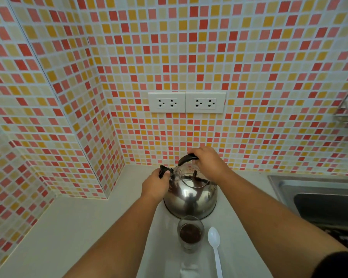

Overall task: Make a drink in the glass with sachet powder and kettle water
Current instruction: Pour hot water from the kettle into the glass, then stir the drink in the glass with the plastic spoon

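Observation:
A shiny steel kettle (190,199) stands on the white counter (68,233) near the tiled back wall. My right hand (208,160) is closed around its black top handle. My left hand (156,184) grips the black cap on the spout at the kettle's left side. Just in front of the kettle stands a clear glass (190,233) with dark brown powder in its bottom. A white plastic spoon (214,245) lies on the counter to the right of the glass, handle toward me.
A steel sink (317,199) is set into the counter at the right. Two white double wall sockets (186,102) sit on the tiled wall above the kettle. A wire rack (347,109) hangs at the far right. A tiled corner juts out at the left.

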